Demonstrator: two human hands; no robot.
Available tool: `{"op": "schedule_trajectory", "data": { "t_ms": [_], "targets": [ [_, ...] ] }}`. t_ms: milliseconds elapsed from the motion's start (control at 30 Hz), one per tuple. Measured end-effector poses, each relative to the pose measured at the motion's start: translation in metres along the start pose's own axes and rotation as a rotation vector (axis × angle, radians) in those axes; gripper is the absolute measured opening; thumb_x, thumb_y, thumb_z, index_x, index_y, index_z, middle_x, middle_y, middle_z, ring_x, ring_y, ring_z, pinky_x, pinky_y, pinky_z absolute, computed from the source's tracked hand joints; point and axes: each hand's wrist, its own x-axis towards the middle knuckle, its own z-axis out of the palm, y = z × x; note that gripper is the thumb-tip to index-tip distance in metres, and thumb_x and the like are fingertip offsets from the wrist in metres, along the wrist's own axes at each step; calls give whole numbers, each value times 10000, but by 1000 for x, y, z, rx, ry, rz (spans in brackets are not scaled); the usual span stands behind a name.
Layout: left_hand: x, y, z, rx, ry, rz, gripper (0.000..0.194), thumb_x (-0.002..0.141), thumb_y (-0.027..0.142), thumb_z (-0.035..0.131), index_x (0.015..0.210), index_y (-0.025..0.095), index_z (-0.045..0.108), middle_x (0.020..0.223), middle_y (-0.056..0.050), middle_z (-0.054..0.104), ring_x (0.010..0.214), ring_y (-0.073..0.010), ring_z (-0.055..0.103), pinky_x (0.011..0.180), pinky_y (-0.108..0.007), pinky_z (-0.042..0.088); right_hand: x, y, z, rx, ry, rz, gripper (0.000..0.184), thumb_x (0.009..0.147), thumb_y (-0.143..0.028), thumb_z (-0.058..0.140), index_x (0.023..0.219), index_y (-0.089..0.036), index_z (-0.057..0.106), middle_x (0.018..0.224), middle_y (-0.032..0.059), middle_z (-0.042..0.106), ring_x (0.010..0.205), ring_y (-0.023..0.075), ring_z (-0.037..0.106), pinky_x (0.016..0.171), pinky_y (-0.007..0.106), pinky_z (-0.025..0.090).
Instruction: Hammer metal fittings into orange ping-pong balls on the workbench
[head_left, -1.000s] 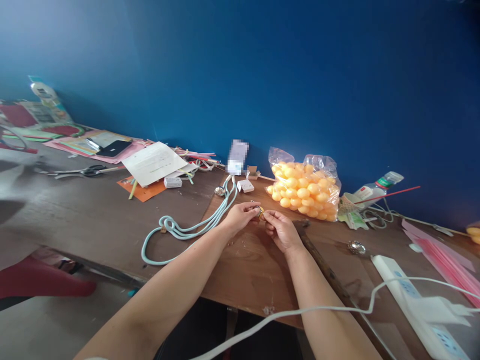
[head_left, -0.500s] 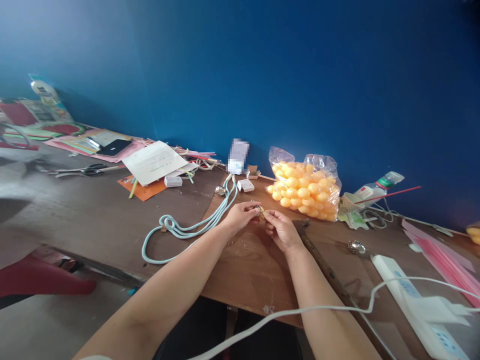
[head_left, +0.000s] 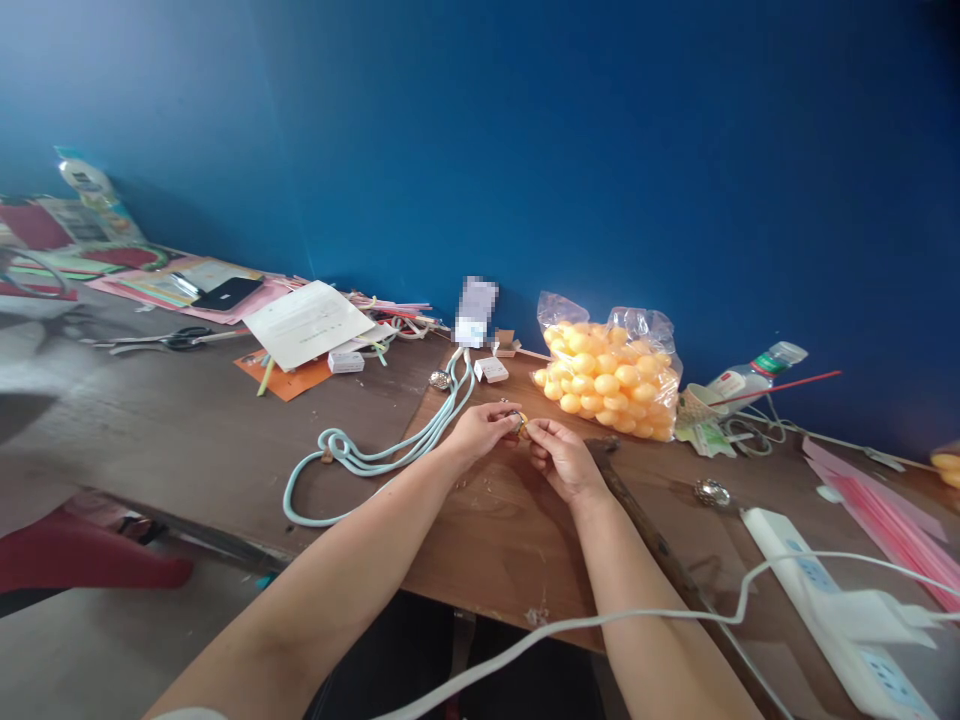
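Observation:
My left hand (head_left: 484, 432) and my right hand (head_left: 561, 460) meet over the brown wooden tabletop (head_left: 502, 540). Between their fingertips is a small gold-and-dark piece (head_left: 521, 425), too small to name. Thumb and forefinger of the left hand pinch its left side; the right fingertips close on its right edge. Both hands are closed, and the fingers partly cover the piece. Beyond them, to the left, a light blue cord (head_left: 420, 455) lies looped beside a small shiny round metal piece (head_left: 439, 380). Tiny pale bits are scattered on the wood just below the hands.
A clear bag of yellow balls (head_left: 611, 385) stands by the wall. On the right lie another silvery round piece (head_left: 712, 493) and a white power strip (head_left: 817, 590); a white cable (head_left: 570, 628) crosses my right forearm. Papers (head_left: 307, 325) and scissors (head_left: 176, 340) lie left.

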Motion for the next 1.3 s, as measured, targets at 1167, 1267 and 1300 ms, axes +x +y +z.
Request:
{"op": "schedule_trajectory", "data": {
  "t_ms": [1167,1267,1300],
  "targets": [
    [0,0,0,9,-1,3,296,713,210,762,989,110,722,866,-85,708,685,-137,645,675,-289,572,-2,-2,3,3,2,6,365,546,-348,860,722,-188,583,646,-51,548,480,44,352,421,197,289],
    [-1,1,0,18,5,-7,287,721,185,750,993,99,718,868,-91,709,689,-135,646,653,-270,571,-1,-1,2,22,-12,15,363,558,-337,859,751,-182,593,652,-52,551,484,41,354,430,194,299],
    [-1,1,1,19,7,-9,278,725,176,744,990,97,717,866,-90,710,690,-135,646,649,-265,570,0,0,1,33,-17,17,358,566,-329,857,762,-182,596,647,-54,546,486,41,356,433,193,302]
  ]
}}
